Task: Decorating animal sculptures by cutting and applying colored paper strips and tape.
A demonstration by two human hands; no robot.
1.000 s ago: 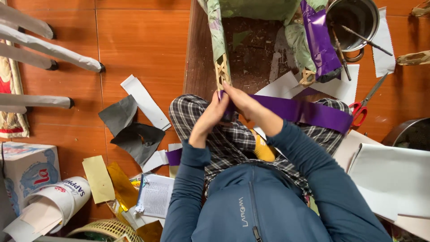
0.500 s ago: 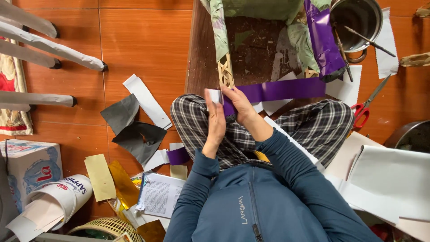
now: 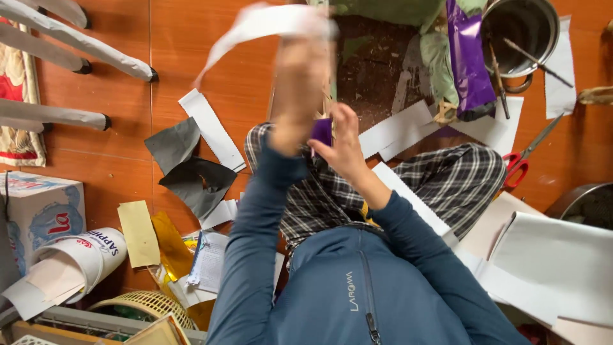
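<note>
Her left hand [image 3: 300,83] is raised and blurred, closed on a white paper strip [image 3: 255,29] above the floor [image 3: 115,160]. The right hand [image 3: 341,137] pinches a purple strip [image 3: 321,131] over her lap.

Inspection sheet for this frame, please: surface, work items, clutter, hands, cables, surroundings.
Surface: orange-brown tiled floor, person seated on it.
Job's things: white strip, blurred, raised overhead; purple piece at the fingers.
Clutter: dark grey scraps, white paper strips, yellow card, red-handled scissors, metal pot with sticks, purple foil.
Hands: left hand lifted, grip on the white strip; right hand pinching the purple piece.
Cables: nothing seen.
Surroundings: cardboard box, white bucket, woven basket, paper-wrapped rods.
</note>
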